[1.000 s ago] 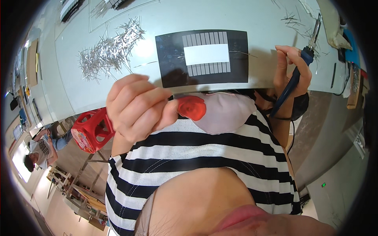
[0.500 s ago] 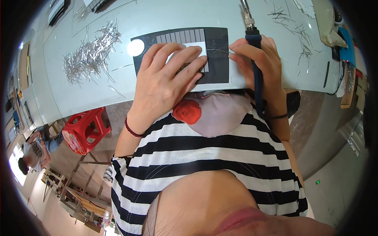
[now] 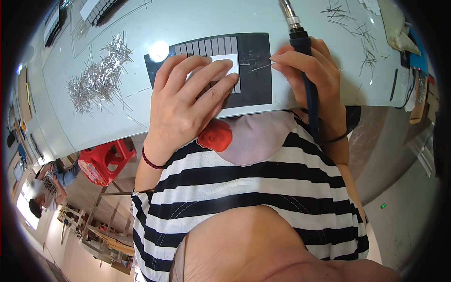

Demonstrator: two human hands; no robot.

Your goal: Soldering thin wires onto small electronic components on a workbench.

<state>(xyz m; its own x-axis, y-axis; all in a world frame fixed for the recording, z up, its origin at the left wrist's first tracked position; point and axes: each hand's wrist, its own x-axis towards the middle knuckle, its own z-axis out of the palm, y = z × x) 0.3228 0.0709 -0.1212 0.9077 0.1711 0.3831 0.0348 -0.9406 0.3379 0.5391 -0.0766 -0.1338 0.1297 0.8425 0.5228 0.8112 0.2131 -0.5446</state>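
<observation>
My left hand lies with its fingers spread over a white card and a panel of grey strips. Both lie on a black plate on the table. Between my right hand's thumb and forefinger is the end of a thin silvery wire, which slants over the plate. A soldering iron with a dark handle rests across the same hand, its metal end pointing away from me. Another short wire sticks out from the panel's right side, apart from the held one.
A heap of thin metal wires lies on the table at left, and scattered wires at right. Striped panels stand at the far left. A red stool is beyond the near edge; a person sits farther off.
Earlier a wire ran from the panel's side to my right fingertips; now a gap separates the held wire from the short one at the panel. The whole view has shifted slightly.
</observation>
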